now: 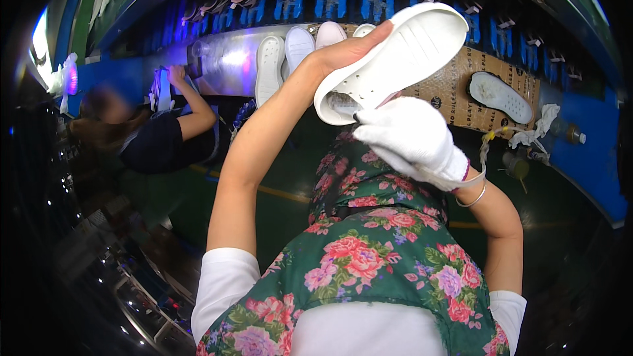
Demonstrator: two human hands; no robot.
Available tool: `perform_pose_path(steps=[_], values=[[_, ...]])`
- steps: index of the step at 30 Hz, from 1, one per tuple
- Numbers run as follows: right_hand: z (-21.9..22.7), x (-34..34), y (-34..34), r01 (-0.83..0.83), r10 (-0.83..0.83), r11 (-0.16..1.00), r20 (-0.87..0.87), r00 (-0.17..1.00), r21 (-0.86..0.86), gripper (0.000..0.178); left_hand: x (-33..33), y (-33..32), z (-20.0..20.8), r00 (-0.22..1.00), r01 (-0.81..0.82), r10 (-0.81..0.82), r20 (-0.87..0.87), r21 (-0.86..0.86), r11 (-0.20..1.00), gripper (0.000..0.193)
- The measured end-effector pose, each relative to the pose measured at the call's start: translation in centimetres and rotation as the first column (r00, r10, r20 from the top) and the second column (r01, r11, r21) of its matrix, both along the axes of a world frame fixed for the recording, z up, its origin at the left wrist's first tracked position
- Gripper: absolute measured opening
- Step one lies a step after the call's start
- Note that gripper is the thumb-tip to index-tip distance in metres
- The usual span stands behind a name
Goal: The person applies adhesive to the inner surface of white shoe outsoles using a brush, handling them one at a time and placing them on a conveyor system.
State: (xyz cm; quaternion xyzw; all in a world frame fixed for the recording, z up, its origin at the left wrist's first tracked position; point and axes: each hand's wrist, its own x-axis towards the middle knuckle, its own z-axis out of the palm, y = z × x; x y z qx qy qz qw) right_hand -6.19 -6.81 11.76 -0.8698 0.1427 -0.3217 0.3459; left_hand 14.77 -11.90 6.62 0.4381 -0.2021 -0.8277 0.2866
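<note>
Gripping a white sole (415, 49) by its edge, the left hand (353, 51) is clamped on it, bare, and holds it up in the air in front of the body, above the near edge of the desk (593, 165). The sole is tilted, its toe up to the right and its heel down to the left, with its hollow inner side facing the camera. The right hand (409, 135), in a white glove (422, 145), is just below the heel, fingers bent and drawn together at the rim; a small dark tip shows at the fingertips, but whether they are closed on something cannot be told. A bangle (473, 199) circles the right wrist. Behind the left forearm lie a pale sole (269, 69), a lilac sole (300, 45) and a pink sole (330, 34), side by side. To the right, a grey-white sole (502, 97) lies on cardboard (484, 66), near crumpled paper (544, 122) and a bottle (572, 134). Blue racks (330, 5) run in a row along the far side. At left, well apart, a co-worker (158, 138) bends an arm toward the desk.
</note>
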Motion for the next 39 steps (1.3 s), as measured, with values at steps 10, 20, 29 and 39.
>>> perform_pose_path(steps=[10, 20, 29, 39], values=[[0.1, 0.7, -1.2, 0.15, -0.151, 0.941, -0.02, 0.988, 0.305, 0.02, 0.5, -2.4, 3.4, 0.834, 0.461, -0.461, 0.303, 0.079, 0.884, 0.089], [-0.6, 0.9, -1.6, 0.166, -0.109, 0.842, -0.139, 0.984, 0.513, 0.019, 1.1, -3.7, 1.6, 0.568, 0.709, -0.553, 0.609, -0.022, 0.705, 0.106], [-0.3, 1.2, -2.3, -0.006, 0.009, 0.993, -0.022, 1.0, 0.116, 0.025, 1.9, -4.6, 1.1, 0.516, 0.723, -0.523, 0.679, -0.018, 0.69, 0.116], [-0.7, -0.2, -2.1, 0.174, -0.508, 0.342, 0.026, 0.861, 0.924, 0.021, 2.4, -0.8, -0.9, 0.984, -0.069, 0.074, -0.16, 0.034, 0.997, 0.091]])
